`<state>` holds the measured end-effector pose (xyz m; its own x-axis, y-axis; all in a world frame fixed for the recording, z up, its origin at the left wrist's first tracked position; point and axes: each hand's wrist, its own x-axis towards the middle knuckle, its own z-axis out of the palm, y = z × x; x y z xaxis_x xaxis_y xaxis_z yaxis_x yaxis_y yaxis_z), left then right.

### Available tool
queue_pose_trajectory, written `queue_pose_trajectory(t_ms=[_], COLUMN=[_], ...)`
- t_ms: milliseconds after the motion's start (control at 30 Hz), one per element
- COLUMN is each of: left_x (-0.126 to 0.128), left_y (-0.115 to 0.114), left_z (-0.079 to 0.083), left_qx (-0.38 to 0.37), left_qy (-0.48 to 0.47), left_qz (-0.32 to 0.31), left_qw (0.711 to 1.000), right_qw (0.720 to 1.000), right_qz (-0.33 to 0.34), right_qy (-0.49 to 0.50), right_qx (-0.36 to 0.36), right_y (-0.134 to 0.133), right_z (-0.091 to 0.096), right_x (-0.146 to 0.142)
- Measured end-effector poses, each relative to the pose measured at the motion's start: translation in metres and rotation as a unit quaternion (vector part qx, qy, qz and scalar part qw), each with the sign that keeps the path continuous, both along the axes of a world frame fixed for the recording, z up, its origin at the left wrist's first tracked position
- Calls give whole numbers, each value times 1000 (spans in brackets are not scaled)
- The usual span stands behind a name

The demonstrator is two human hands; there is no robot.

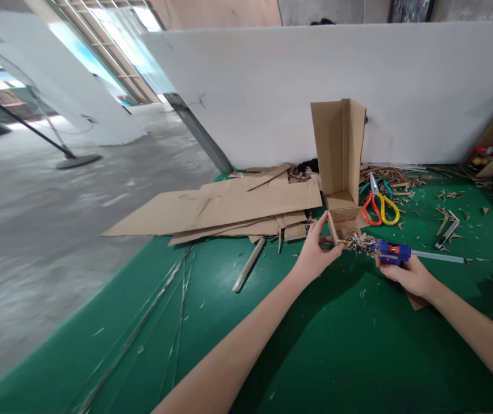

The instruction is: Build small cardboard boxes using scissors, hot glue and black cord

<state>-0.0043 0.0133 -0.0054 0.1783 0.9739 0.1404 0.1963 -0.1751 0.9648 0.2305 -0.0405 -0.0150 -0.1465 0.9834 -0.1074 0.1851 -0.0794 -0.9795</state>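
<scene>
My left hand (319, 248) is closed on the left edge of a small open cardboard box (345, 221), its thumb and fingers pinching the wall. In my right hand (410, 277) is a blue hot glue gun (395, 251), with a clear glue stick (440, 257) sticking out of its back. Glue and cardboard shreds clump around the gun's front (365, 244), which points left at the box's near side; whether the tip touches the cardboard is hidden. Behind the box a folded cardboard piece (336, 149) stands upright.
Flat cardboard sheets (246, 204) lie at left on the green table (212, 345). Scissors (379, 207) with red and yellow handles rest behind the glue gun. A utility knife (447, 234) lies to the right, among scraps. A white panel (336, 86) closes off the back.
</scene>
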Motion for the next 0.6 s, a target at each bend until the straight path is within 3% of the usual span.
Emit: queue_pose_trajectory(t_ms=[167, 333, 400, 467, 533, 600], left_x=[1, -1, -1, -1, 0, 1], left_y=[-1, 1, 1, 0, -1, -2], left_z=[-2, -5, -4, -2, -1, -1], left_qx=[-1, 9, 5, 4, 6, 6], left_qy=[-1, -4, 0, 1, -1, -3], left_qz=[-6, -19, -17, -12, -9, -11], left_qw=[1000, 1000, 1000, 1000, 1000, 1000], right_qw=[999, 983, 951, 891, 830, 793], right_qz=[-22, -40, -72, -99, -133, -170], right_qy=[-17, -139, -249, -382, -489, -543], right_qx=[28, 109, 167, 225, 232, 220], right_y=[0, 7, 13, 20, 28, 38], right_z=[-2, 10, 19, 28, 31, 29], right_x=[0, 4, 12, 25, 42, 58])
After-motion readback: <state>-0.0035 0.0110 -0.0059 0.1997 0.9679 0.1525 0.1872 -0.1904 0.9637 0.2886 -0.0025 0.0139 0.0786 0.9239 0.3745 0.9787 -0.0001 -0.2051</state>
